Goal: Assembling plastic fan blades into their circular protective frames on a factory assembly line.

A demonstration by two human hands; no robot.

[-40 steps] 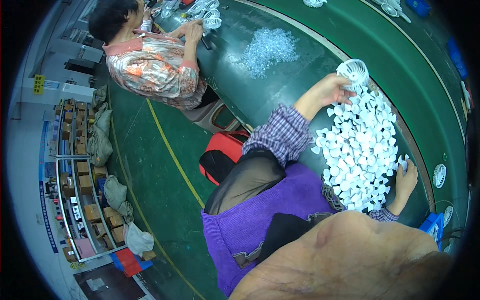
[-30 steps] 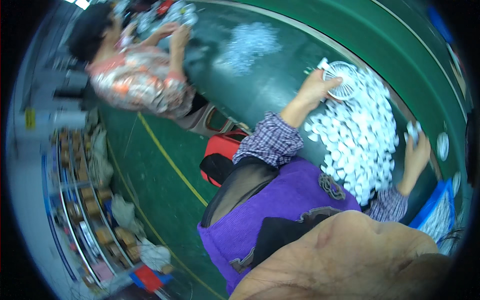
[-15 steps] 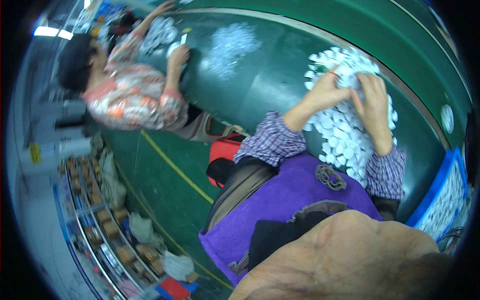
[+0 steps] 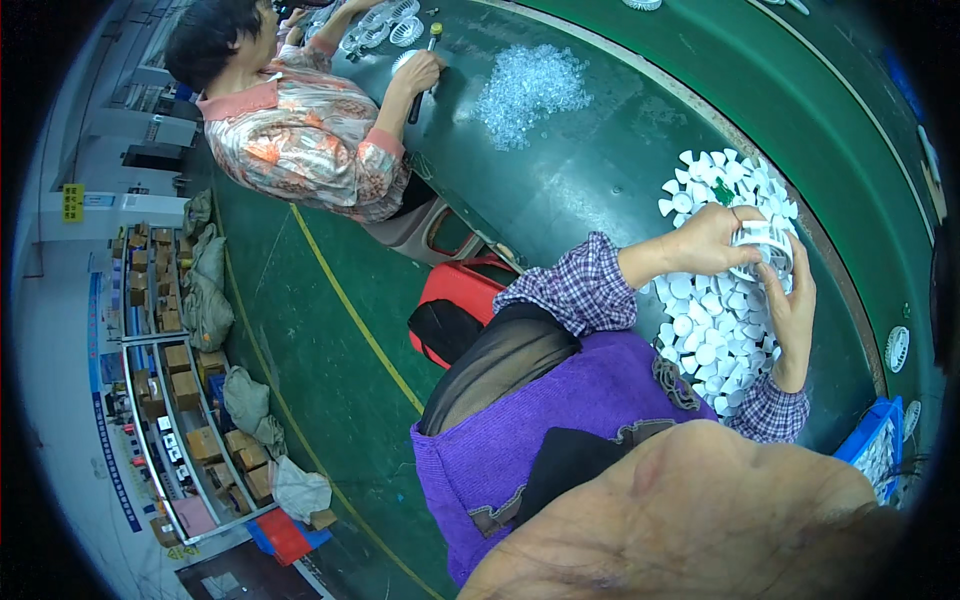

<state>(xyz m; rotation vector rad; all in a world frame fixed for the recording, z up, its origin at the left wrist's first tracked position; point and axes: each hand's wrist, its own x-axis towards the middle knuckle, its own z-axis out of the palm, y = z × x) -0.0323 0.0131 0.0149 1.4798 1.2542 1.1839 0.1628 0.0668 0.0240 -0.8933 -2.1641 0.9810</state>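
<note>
A round white plastic housing with slotted sides [image 4: 766, 238] is held between my hands above the far part of a pile of white fan blades [image 4: 700, 330]. My left hand [image 4: 703, 243] grips its left side, with the fingers closed round the edge. From the right and below, my right hand [image 4: 797, 305] holds it with thumb and fingers. My fingers partly cover the housing, and its inside cannot be made out. A small green piece [image 4: 723, 191] lies among the blades just beyond my left hand.
Small clear pieces [image 4: 530, 95] lie heaped on the green table [image 4: 590, 185]. At the left, a co-worker [image 4: 300, 140] holds a black-handled tool [image 4: 420, 95] near white round grilles [image 4: 405, 32]. A blue bin [image 4: 872, 437] stands at my right; a red chair [image 4: 465, 290] is to my left.
The whole view has shifted, so the table and pile sit lower and further right. The white housing now shows plainly between my hands; it was not distinct before. The co-worker's tool has become clear.
</note>
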